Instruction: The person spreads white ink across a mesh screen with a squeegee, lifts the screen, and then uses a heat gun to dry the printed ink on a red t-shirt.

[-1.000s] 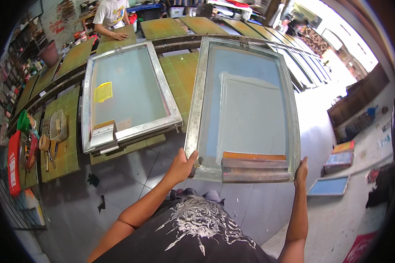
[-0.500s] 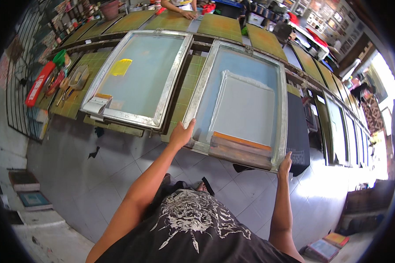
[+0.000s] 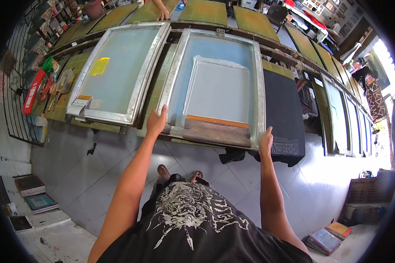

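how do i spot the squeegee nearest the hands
Find the metal frame between the left hand and right hand. Across its near end lies a squeegee with an orange strip. It's wider and browner than the silvery squeegee further left.

Bright overall. Main light: daylight from opening [image 3: 389,61] at right, burnt out to white, detail lost. Strong glare on right part of tiled floor [image 3: 232,184]; left part greyer, soft shadow below green table board [image 3: 57,114]. Left hand [image 3: 156,122], right hand [image 3: 266,141] and screen-printing frame [image 3: 259,87] acceptably sharp. Fisheye distortion evident: metal grille [image 3: 14,87] bowed. Corners black, vignetted. Detail near rim soft.
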`<state>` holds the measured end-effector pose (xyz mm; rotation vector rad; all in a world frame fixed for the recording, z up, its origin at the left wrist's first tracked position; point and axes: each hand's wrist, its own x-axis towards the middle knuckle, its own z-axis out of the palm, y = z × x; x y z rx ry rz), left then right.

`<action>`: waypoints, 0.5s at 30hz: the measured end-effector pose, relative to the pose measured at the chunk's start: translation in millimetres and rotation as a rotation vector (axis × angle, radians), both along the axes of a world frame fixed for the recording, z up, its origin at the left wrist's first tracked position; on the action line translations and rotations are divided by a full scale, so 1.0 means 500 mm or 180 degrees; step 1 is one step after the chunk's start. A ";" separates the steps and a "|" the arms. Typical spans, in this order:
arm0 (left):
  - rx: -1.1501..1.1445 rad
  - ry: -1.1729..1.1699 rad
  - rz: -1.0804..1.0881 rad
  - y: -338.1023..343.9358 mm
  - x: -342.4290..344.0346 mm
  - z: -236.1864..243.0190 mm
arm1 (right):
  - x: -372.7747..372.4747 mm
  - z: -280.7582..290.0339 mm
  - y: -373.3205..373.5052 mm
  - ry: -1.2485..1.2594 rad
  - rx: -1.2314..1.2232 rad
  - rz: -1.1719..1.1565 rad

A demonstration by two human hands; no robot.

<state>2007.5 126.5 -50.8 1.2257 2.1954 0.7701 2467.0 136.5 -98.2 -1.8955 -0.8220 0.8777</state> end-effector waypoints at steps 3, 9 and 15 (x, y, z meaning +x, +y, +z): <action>0.0098 0.0261 -0.0073 0.014 0.000 -0.023 | -0.010 0.018 0.004 -0.0110 0.0014 -0.0031; 0.0231 0.0623 0.0011 0.017 0.006 -0.062 | -0.019 0.041 0.001 -0.0832 -0.0068 0.0356; 0.0343 0.0436 0.0065 0.014 -0.021 -0.093 | -0.041 0.090 0.010 -0.1014 -0.0463 0.0837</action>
